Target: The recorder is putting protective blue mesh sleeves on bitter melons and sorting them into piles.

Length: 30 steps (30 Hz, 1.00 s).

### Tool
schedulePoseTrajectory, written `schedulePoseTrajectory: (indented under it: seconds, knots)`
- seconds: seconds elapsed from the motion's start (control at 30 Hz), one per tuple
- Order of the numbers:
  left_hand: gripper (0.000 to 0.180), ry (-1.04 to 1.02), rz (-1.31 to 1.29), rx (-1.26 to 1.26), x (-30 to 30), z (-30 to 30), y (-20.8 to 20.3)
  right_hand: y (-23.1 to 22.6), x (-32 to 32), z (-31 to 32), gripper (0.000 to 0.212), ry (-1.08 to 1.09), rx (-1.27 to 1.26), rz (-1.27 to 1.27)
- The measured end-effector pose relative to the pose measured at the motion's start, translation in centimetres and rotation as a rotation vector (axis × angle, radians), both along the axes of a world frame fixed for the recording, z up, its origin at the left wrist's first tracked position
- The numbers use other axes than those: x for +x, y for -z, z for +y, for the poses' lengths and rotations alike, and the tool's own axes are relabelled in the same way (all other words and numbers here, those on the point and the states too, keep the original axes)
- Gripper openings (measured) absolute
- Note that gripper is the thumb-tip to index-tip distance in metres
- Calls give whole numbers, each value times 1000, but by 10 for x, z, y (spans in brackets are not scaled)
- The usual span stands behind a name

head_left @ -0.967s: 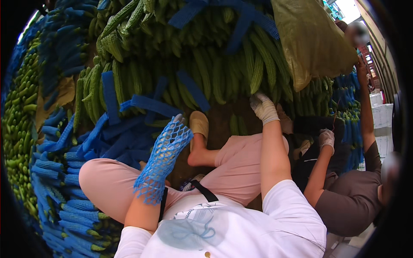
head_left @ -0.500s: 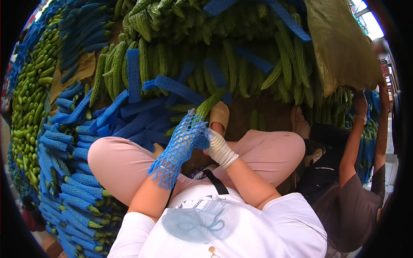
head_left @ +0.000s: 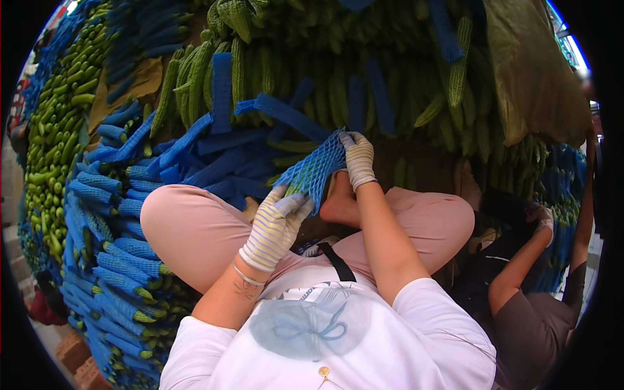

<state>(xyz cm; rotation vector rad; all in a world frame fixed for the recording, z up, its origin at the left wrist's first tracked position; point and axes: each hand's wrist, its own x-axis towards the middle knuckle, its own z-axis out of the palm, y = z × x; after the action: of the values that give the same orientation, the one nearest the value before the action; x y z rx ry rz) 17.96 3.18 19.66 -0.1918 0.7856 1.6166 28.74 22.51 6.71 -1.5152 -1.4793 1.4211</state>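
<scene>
A blue net sleeve [head_left: 316,168] is clamped in the grips of both gloved hands, left [head_left: 276,224] and right [head_left: 358,158]. Cucumbers [head_left: 195,84] are piled behind the sleeve.

Sleeved gourds [head_left: 110,260] are stacked at the frame's left, bare gourds [head_left: 364,84] piled across the top, another person [head_left: 526,305] at lower right.
</scene>
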Motion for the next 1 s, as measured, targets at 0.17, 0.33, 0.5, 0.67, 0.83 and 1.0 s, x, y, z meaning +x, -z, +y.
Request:
schedulePoseTrajectory:
  seconds: [0.17, 0.33, 0.5, 0.67, 0.83, 1.0]
  knots:
    - [58, 53, 165, 107, 5, -18, -24, 27, 22, -10, 50, 251, 0, -1]
    - [45, 468, 914, 169, -5, -36, -23, -76, 4, -71, 52, 34, -923, 1152]
    - [38, 79, 863, -72, -29, -32, -31, -127, 2, -83, 56, -467, -541, 714]
    - [58, -175, 354, 29, -47, -49, -73, -169, -22, -72, 42, -888, -515, 642]
    - [42, -833, 650, 100, -96, -156, -129, -29, -16, 40, 66, -848, 329, -912]
    - [30, -1441, 637, -471, -83, -346, -129, 74, 24, 64, 70, -1096, 282, -1290]
